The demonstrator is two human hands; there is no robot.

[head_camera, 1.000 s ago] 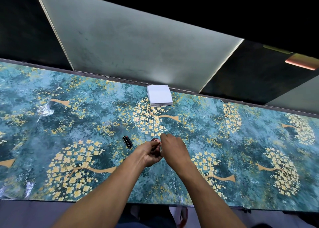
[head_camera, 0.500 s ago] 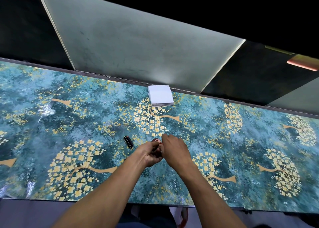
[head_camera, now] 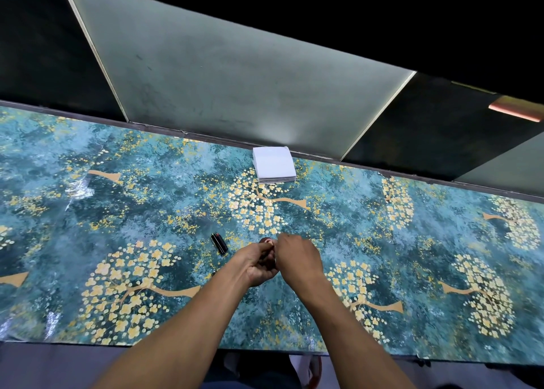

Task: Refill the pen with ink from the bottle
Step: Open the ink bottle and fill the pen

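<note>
Your left hand [head_camera: 259, 263] wraps the small dark bottle [head_camera: 267, 242] at mid-table; your right hand [head_camera: 297, 256] pinches at its top, though what it holds is hidden. Probably uncapping: keep the bottle upright, twist slowly. Black pen part [head_camera: 219, 243] lies just left. Glossy floral tablecloth [head_camera: 117, 212], white paper stack [head_camera: 274, 165] behind.

A stack of white paper squares [head_camera: 274, 165] is seen well beyond the fingertips, at the far edge of a table [head_camera: 88, 212] covered in teal cloth with golden trees.
</note>
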